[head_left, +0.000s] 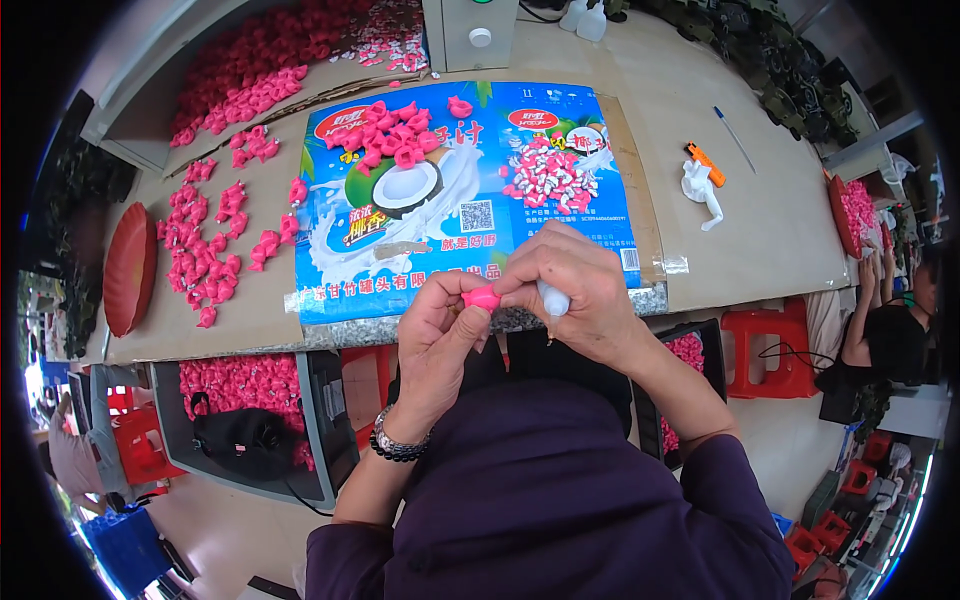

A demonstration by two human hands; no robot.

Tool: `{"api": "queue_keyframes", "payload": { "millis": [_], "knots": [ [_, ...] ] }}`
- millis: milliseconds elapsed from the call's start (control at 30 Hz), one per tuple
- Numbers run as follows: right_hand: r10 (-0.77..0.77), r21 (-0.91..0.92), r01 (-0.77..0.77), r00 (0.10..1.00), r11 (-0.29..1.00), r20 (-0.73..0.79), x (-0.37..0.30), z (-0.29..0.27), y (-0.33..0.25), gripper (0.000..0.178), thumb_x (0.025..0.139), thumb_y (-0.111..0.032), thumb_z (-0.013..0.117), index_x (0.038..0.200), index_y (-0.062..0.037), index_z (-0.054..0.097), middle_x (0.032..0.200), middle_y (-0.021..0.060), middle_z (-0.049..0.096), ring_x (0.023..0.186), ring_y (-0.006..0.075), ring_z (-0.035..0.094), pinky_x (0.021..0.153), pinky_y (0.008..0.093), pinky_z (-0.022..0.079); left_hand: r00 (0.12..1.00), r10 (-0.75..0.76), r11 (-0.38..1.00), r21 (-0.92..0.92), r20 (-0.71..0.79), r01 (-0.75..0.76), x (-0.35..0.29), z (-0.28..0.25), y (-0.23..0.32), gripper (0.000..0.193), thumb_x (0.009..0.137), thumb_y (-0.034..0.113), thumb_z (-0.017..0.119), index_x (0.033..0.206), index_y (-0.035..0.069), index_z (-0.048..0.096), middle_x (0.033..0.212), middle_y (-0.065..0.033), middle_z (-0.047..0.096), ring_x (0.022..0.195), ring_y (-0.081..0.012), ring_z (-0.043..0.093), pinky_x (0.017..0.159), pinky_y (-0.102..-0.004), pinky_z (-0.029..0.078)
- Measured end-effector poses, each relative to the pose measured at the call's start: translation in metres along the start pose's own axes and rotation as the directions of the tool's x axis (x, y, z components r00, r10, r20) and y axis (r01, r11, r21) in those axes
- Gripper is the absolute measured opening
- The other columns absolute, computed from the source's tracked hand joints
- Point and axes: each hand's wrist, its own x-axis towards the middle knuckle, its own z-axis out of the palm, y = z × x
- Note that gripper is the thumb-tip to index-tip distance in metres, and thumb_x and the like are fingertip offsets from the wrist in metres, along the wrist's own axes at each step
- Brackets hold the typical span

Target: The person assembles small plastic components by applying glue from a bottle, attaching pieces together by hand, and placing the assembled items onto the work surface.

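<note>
Between the thumb and fingers of my left hand point(435, 335) is a small bright-pink moulded plastic piece point(483, 298). My right hand point(592, 290) has its thumb and index fingertip at the right side of that piece. Curled in the same right hand is a white squeeze bottle point(553, 298) with a thin nozzle pointing down. Both hands are over the near edge of a blue printed cardboard sheet point(590, 262) on the table. Farther off on the sheet lie a heap of pink hollow pieces point(395, 135) and a pile of small pink-and-white parts point(552, 177).
More pink pieces point(200, 235) spread leftward, beside a red dish point(130, 270). On the right lie an orange object point(705, 163), white crumpled material point(700, 187) and a pen point(735, 138). Below are a grey crate point(325, 425) and a red stool point(768, 345). A person sits far right.
</note>
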Motion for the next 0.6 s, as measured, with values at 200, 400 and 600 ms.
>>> {"api": "queue_keyframes", "payload": {
  "millis": [200, 400, 600],
  "knots": [
    [0.522, 0.462, -0.573, 0.816, 0.677, 0.247, -0.007, -0.002, 0.005, 0.022, 0.069, 0.000, 0.081, 0.079, -0.0031, 0.062, 0.079, 0.0025, 0.063, 0.074, 0.0115, 0.060, 0.065, 0.0263, 0.048, 0.995, -0.055, 0.998, 0.030, 0.082, 0.052, 0.001, -0.007, 0.003, 0.021, 0.095, 0.018, 0.061, 0.107, 0.001, 0.055, 0.086, 0.0006, 0.057, 0.068, -0.0024, 0.046, 0.058, -0.0173, 0.037],
    [0.625, 0.621, -0.657, 0.711, 0.427, 0.323, -0.009, 0.003, 0.007, 0.030, 0.066, -0.001, 0.085, 0.083, -0.0054, 0.060, 0.081, 0.0013, 0.063, 0.075, 0.0079, 0.060, 0.069, 0.0228, 0.049, 0.992, -0.006, 0.994, 0.108, 0.125, -0.007, 0.003, -0.012, 0.002, 0.021, 0.095, 0.017, 0.061, 0.107, 0.000, 0.056, 0.088, -0.0001, 0.059, 0.067, -0.0013, 0.046, 0.057, -0.0166, 0.036],
    [0.543, 0.648, -0.542, 0.808, 0.535, 0.228, -0.016, 0.010, 0.013, 0.033, 0.069, -0.004, 0.084, 0.088, -0.0053, 0.057, 0.082, 0.0010, 0.062, 0.076, 0.0075, 0.058, 0.070, 0.0224, 0.047, 0.992, 0.038, 0.988, 0.144, 0.124, -0.056, 0.005, -0.010, 0.004, 0.018, 0.095, 0.012, 0.061, 0.106, -0.001, 0.057, 0.090, -0.0010, 0.059, 0.067, -0.0013, 0.047, 0.056, -0.0166, 0.036]
  ]
}}
